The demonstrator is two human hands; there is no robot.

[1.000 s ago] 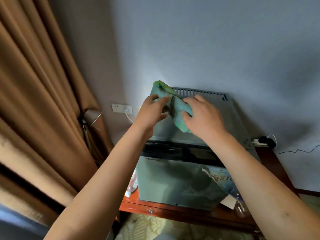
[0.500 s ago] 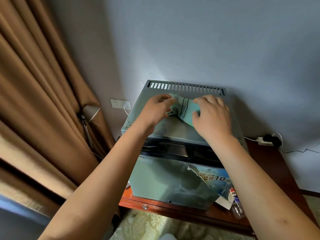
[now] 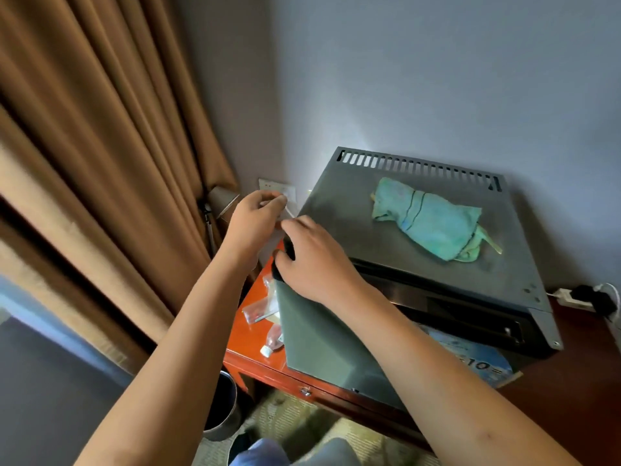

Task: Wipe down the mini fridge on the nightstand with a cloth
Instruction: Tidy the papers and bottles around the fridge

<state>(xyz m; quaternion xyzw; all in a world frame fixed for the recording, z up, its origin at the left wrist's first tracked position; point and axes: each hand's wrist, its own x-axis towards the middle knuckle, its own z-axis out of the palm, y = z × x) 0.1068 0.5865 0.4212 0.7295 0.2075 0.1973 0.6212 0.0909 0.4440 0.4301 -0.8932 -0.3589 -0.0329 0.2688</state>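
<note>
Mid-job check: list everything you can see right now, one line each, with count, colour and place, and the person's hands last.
mini fridge: one, grey, on the nightstand.
cloth: one, green, bunched on the fridge top, untouched.
nightstand: one, red-brown wood, under the fridge.
small bottles: a few, clear, on the nightstand left of the fridge.
curtain: one, brown, far left.
wall socket: one, white, behind the left hand.
bin: one, dark, on the floor.
power strip: one, white, right.
left hand: curled, beside the fridge's left corner.
right hand: grips the fridge's front-left corner.

text: "10" | on: blue sticker (image 3: 470,359) | mini fridge (image 3: 336,348) front
</note>
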